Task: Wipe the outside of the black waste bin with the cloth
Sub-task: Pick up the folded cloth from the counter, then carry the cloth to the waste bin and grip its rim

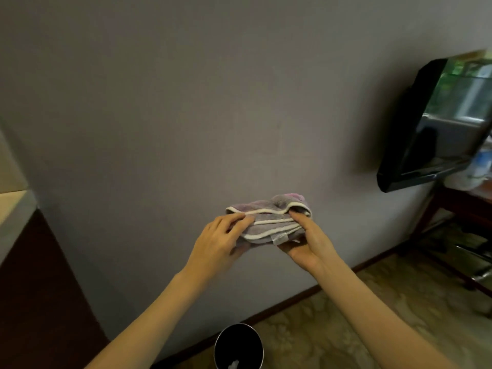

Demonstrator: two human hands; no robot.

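Cloth [269,222] sits bunched between both hands at chest height in front of the grey wall [159,102], a lilac-grey towel with pale piping, folded into a loose pad that runs left to right. The left hand [219,242] has its fingers curled over the near left end, thumb underneath as far as can be seen; the right hand [306,242] cups the right end from below with the forefinger pressed on top. Both are closed on the fabric, neither free. The black waste bin [238,347] stands on the patterned floor [332,328] close to the dark skirting board [292,299], at the very bottom of the view — almost straight below the hands and a little towards the left one, well apart from the cloth. Its round mouth faces up, so its long axis is upright and its outer wall is hardly visible from here; something small and pale lies inside. Wiping has not begun, I judge: the cloth looks to be getting gathered into a pad. The coming move would be mostly downward, and either hand could carry it — the left forearm lies slightly nearer the bin's rim.
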